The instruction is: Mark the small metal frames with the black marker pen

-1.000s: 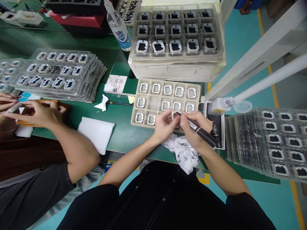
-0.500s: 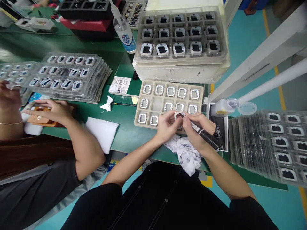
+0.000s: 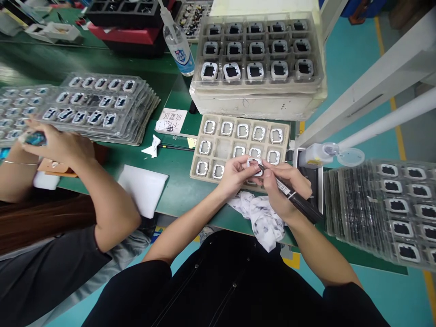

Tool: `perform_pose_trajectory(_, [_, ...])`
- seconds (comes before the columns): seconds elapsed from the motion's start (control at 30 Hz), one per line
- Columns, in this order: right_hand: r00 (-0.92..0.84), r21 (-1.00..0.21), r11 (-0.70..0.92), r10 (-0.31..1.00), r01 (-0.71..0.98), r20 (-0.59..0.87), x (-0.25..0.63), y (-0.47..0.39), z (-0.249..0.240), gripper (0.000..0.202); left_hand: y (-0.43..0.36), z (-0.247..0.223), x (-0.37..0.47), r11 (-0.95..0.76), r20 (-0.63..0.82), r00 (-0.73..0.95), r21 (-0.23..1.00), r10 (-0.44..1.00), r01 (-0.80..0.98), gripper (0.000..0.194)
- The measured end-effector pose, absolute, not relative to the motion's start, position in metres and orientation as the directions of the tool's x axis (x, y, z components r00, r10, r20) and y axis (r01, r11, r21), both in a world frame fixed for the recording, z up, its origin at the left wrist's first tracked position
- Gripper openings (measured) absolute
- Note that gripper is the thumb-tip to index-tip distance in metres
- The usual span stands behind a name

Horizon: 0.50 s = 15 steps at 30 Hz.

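Note:
Pinched in my left hand (image 3: 235, 176) is a small white square frame (image 3: 254, 162) with rounded corners, held over the front of the beige tray (image 3: 223, 149). My right hand (image 3: 284, 188) grips a black marker pen (image 3: 295, 202), its tip at the right edge of that frame. Similar white frames sit in most of the tray's pockets, and one pocket in the middle row shows bare. My hands hide part of the front row. A spotted white cloth (image 3: 264, 220) lies crumpled below my hands at the table edge.
Stacked clear trays (image 3: 259, 84) rest on a white block behind. Another stack (image 3: 361, 204) is at the right beside a dispenser bottle (image 3: 315, 153). A clear bottle (image 3: 180, 50) stands behind. At the left, a co-worker's hands (image 3: 54, 141) work near stacked trays (image 3: 132, 122).
The white frame in my left hand has turned more face-up and shows more. The marker has tilted slightly, its rear end lower and further right. The co-worker's hands have come together.

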State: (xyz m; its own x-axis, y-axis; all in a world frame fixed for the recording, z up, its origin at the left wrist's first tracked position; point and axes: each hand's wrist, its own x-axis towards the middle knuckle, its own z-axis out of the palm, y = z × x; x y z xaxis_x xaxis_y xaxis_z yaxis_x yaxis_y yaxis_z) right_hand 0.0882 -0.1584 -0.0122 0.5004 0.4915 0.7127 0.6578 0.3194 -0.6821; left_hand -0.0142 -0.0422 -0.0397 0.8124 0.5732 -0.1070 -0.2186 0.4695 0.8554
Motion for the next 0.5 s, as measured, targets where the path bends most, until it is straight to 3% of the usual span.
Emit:
perform_pose_trajectory(0.23, [0.535, -0.745, 0.273, 0.551, 0.609, 0.64, 0.0877, -0.1615, -0.012, 0.01, -0.0431, -0.0374, -0.0139, 0.497, -0.171, 0.813, 0.853, 0.557, -0.16, 0.052])
perform_pose_trajectory(0.5, [0.567, -0.741, 0.194, 0.531, 0.643, 0.63, 0.088, -0.1632, -0.0122, 0.011, -0.045, -0.0412, -0.0092, 0.448, -0.164, 0.782, 0.88, 0.601, -0.16, 0.056])
